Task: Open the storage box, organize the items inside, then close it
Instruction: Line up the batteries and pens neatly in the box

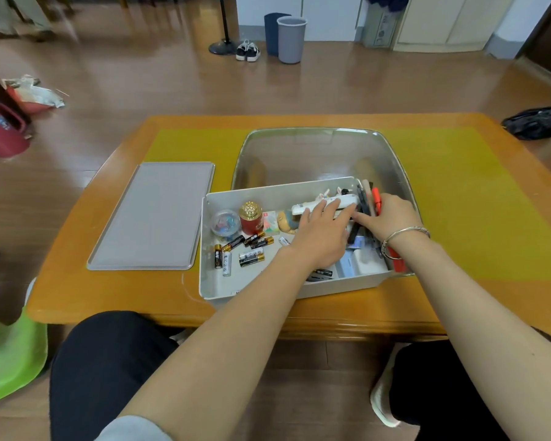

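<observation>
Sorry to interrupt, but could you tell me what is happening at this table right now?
A seated person is sorting through an opened storage box on the table. Its grey lid lies flat to the left. Both hands reach into the white inner tray: the left hand lies over a white remote-like item, and the right hand is at the pens along the right side. Loose batteries, a red jar and a round clip case are scattered in the tray.

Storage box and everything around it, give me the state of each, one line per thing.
storage box: open, lid off
lid: flat on the table, left of the box
white tray: in the box, holding loose items
batteries: scattered, lying flat
red jar: upright, capped
left hand: fingers straight on white remote
right hand: among the pens
</observation>
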